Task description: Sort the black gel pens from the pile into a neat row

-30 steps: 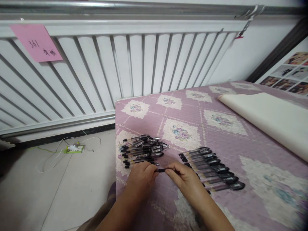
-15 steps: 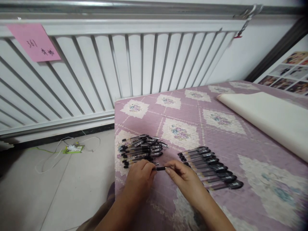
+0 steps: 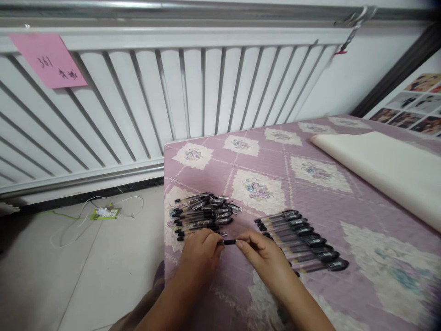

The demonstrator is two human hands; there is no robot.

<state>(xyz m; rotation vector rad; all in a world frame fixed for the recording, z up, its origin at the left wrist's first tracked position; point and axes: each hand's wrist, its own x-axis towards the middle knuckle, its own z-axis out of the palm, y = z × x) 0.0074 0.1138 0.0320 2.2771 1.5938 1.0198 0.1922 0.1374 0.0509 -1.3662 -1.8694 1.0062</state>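
Note:
A pen point(image 3: 229, 242) is stretched between my two hands, its black grip section showing in the gap. My left hand point(image 3: 201, 250) is closed around the barrel end. With thumb and fingers my right hand point(image 3: 260, 250) pinches the other end, where the tip is covered by the fingertips. Just beyond my left hand lies a loose heap of pens point(image 3: 203, 214) with clear barrels and black ends, some showing bare metal tips. Beside my right hand a row of capped pens point(image 3: 306, 239) lies side by side, partly hidden by that hand.
The pens lie on a purple floral bedspread point(image 3: 258, 161). A folded cream sheet point(image 3: 382, 161) rests at the right. Behind stands a white radiator point(image 3: 193, 92) with a pink note point(image 3: 50, 62). On the floor at left is a green-and-white power strip point(image 3: 105, 213) with cables.
My right fingers have moved slightly along the pen, covering the tip that showed before. The left hand, the heap and the row look the same.

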